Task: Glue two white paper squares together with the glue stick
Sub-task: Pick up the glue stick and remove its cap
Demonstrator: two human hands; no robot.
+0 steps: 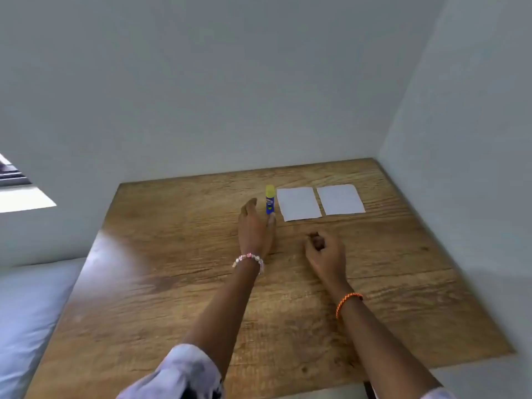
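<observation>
The glue stick [270,200] is seen lying on the wooden tabletop [184,286] just above the centre of the frame, yellow cap away from the viewer, blue barrel nearer. Directly to its right the two white paper squares [298,203] [340,199] are laid flat side by side, a narrow gap between them.

The left hand [254,228] is extended beside the stick, fingers straight and apart, thumb tip at the barrel's near end; no grip is closed yet. The right hand [326,253] is rested lower right of centre, fingers loosely curled, nothing held.

The stick is judged light, rigid and smooth, liable to roll; it is best taken across the blue barrel, leaving the cap free for removal. The squares are judged thin, limp and easily creased or slid; a flat fingertip hold is advised while glue is applied.

Walls close off the top and right of the tabletop near the papers. Open wood is available toward the bottom and left of the frame.
</observation>
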